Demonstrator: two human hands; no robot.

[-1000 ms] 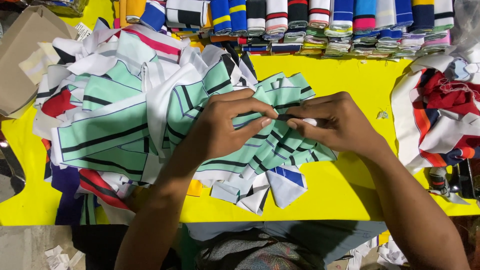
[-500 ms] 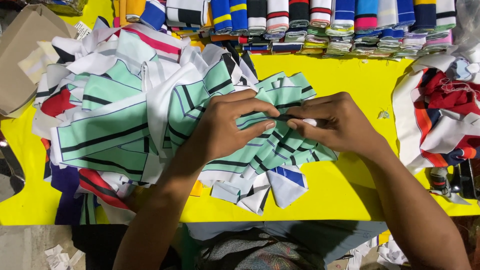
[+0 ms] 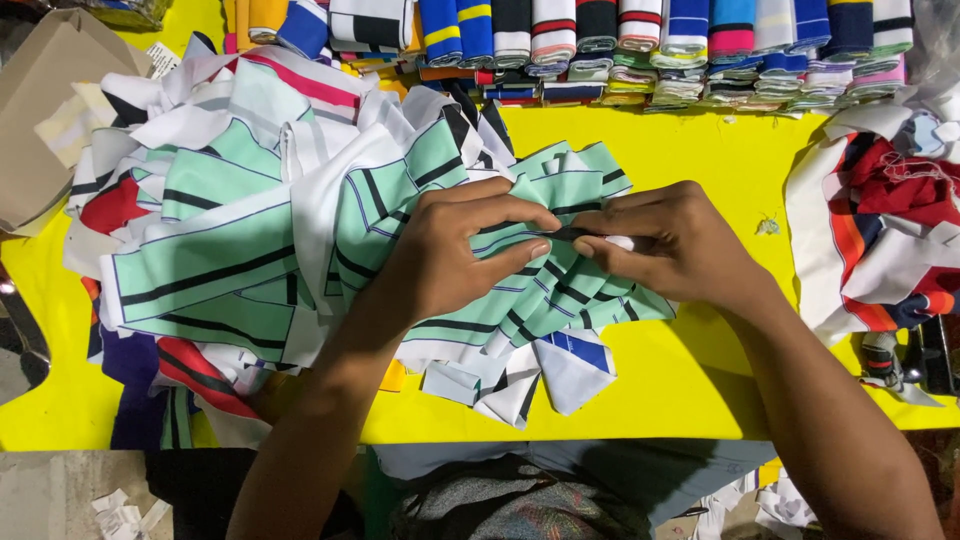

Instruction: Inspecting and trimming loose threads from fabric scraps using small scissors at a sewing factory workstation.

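Note:
My left hand [image 3: 455,255] and my right hand [image 3: 665,245] meet fingertip to fingertip over a heap of mint-green fabric pieces with black stripes [image 3: 230,270] on a yellow table [image 3: 700,380]. Both hands pinch the same green striped fabric piece [image 3: 575,275] at the top of the heap. A small white bit shows between the right fingers. White, red and blue striped offcuts stick out from under the heap at its near edge.
A row of folded striped collars [image 3: 650,50] in many colours lines the far edge. A pile of red, white and orange fabric [image 3: 880,230] lies at the right. A brown cardboard box [image 3: 40,120] stands at the far left. Paper scraps lie on the floor.

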